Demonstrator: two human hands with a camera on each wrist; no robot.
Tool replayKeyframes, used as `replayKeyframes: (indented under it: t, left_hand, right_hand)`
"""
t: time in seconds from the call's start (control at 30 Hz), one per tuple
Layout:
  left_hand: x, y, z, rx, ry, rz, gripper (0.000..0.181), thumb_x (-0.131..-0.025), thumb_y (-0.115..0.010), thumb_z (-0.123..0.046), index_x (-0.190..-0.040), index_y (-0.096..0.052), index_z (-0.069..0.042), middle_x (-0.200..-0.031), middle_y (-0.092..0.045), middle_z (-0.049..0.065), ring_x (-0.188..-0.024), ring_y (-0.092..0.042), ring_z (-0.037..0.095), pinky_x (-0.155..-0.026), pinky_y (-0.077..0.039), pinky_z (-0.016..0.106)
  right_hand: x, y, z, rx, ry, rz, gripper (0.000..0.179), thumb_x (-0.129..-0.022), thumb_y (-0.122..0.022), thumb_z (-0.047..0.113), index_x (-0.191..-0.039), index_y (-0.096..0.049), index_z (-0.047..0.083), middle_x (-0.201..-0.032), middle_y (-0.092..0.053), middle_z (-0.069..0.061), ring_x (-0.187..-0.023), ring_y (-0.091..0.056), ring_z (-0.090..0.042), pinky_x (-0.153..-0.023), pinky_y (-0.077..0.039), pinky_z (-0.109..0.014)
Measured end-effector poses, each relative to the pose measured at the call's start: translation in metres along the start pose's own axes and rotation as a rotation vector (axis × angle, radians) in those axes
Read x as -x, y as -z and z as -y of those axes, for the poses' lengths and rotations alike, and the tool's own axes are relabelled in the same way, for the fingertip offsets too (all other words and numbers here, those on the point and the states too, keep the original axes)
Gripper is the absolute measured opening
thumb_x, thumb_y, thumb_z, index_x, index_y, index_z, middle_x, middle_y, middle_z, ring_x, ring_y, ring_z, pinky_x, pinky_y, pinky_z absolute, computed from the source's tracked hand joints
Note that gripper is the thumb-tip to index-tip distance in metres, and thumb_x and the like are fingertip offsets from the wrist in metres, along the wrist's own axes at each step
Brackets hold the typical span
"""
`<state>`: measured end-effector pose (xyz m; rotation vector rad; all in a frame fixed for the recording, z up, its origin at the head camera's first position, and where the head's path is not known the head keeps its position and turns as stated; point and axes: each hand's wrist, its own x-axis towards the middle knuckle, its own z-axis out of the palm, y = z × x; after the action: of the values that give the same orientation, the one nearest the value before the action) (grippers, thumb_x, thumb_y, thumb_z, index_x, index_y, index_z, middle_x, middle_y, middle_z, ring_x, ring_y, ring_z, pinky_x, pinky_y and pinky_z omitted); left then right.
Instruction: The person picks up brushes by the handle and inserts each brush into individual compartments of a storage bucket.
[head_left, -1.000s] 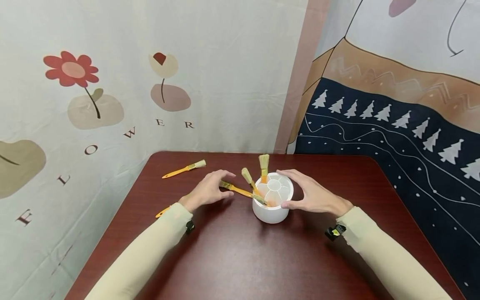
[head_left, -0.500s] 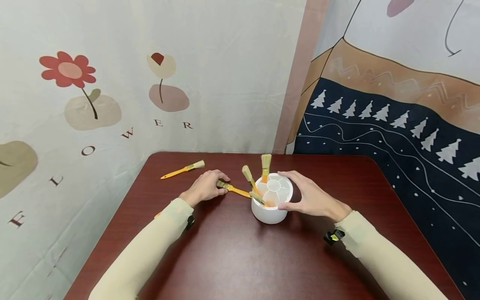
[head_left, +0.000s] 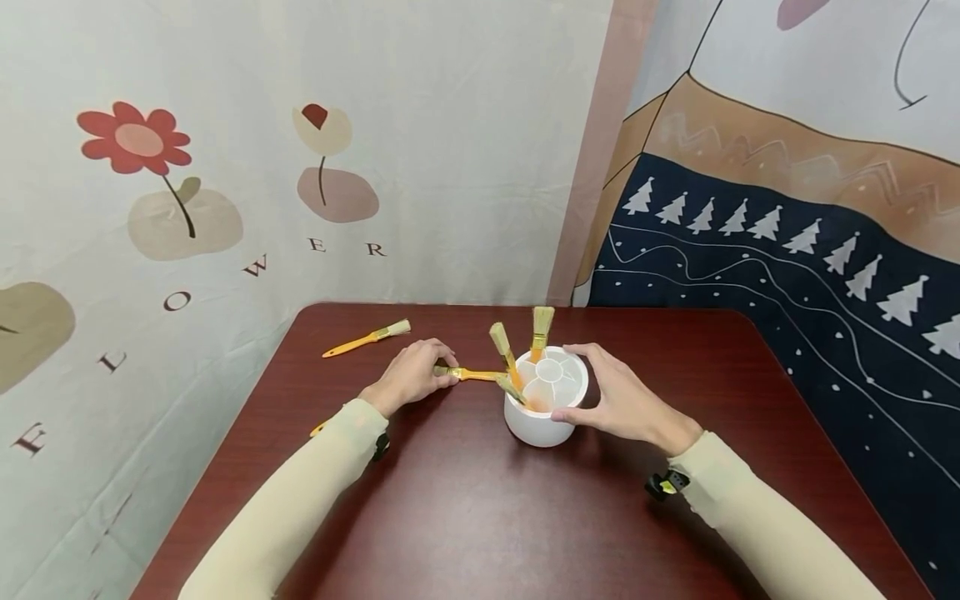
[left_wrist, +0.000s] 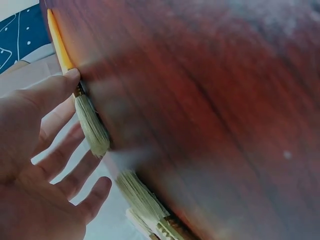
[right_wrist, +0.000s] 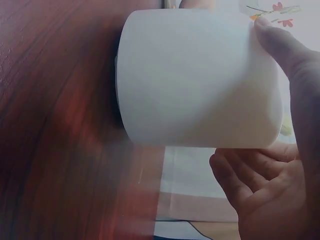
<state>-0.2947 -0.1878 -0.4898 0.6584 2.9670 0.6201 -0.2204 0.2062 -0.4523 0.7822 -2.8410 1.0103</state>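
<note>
Between the left hand's (head_left: 408,377) thumb and forefinger, pinched by its metal band, is a flat yellow-handled brush (head_left: 480,375) with pale bristles, its tapering handle directed at the right hand (head_left: 626,400). That hand's curved thumb and fingers clasp a smooth white round pot (head_left: 542,432), pale-bristled brushes (head_left: 501,342) leaning inside. Beyond the left fingers lies another yellow brush (head_left: 367,339), near the far edge; wood-grained dark red tabletop (head_left: 480,525) spreads nearer than both hands.

Left hand (head_left: 408,377) pinching a yellow-handled brush (head_left: 482,375), right hand (head_left: 628,402) gripping a white pot (head_left: 538,429); three brushes (head_left: 542,327) leaning inside; red-brown table (head_left: 480,517)
</note>
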Motion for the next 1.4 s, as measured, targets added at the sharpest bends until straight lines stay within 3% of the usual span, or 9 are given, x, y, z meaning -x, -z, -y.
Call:
replayKeyframes:
  t: [0.27,0.7,1.0,1.27,1.4]
  left_hand:
    - [0.006,0.004,0.0,0.037,0.024,-0.033,0.02,-0.105,-0.091,-0.029,-0.118,-0.085,-0.015,-0.124,-0.084,0.004,-0.107,-0.076,0.024,-0.101,-0.064,0.049]
    - [0.014,0.007,-0.003,0.168,-0.024,-0.187,0.019,-0.1,-0.094,-0.023,-0.115,-0.086,-0.015,-0.112,-0.085,0.005,-0.099,-0.077,0.022,-0.091,-0.064,0.042]
    - [0.02,0.008,-0.007,0.245,-0.083,-0.284,0.022,-0.097,-0.096,-0.021,-0.117,-0.088,-0.017,-0.114,-0.09,0.003,-0.093,-0.076,0.021,-0.092,-0.063,0.041]
    - [0.026,0.013,-0.014,0.311,-0.102,-0.375,0.024,-0.095,-0.098,-0.02,-0.117,-0.089,-0.02,-0.101,-0.088,0.0,-0.072,-0.054,0.014,-0.073,-0.049,0.029]
    - [0.029,0.015,-0.017,0.365,-0.079,-0.391,0.024,-0.096,-0.097,-0.019,-0.118,-0.089,-0.019,-0.093,-0.084,-0.001,-0.071,-0.064,0.009,-0.07,-0.054,0.024]
  right_hand:
    - [0.001,-0.003,0.006,0.005,-0.036,-0.015,0.106,-0.086,-0.1,0.064,-0.164,-0.05,0.012,-0.162,-0.064,-0.01,-0.141,-0.069,-0.028,-0.118,-0.063,-0.056]
    - [0.003,-0.006,0.013,0.016,-0.067,-0.067,0.104,-0.083,-0.1,0.069,-0.155,-0.054,0.009,-0.153,-0.067,-0.015,-0.133,-0.073,-0.029,-0.112,-0.065,-0.055]
    - [0.003,-0.009,0.018,0.016,-0.059,-0.08,0.113,-0.083,-0.101,0.068,-0.165,-0.05,0.008,-0.157,-0.064,-0.012,-0.136,-0.071,-0.029,-0.115,-0.064,-0.057]
    - [0.003,-0.008,0.02,0.056,-0.03,-0.066,0.114,-0.086,-0.097,0.07,-0.17,-0.051,0.009,-0.157,-0.065,-0.008,-0.139,-0.067,-0.028,-0.116,-0.064,-0.059]
    - [0.004,-0.003,0.019,0.06,-0.042,-0.037,0.115,-0.087,-0.095,0.073,-0.172,-0.049,0.011,-0.159,-0.063,-0.008,-0.142,-0.066,-0.028,-0.119,-0.062,-0.06]
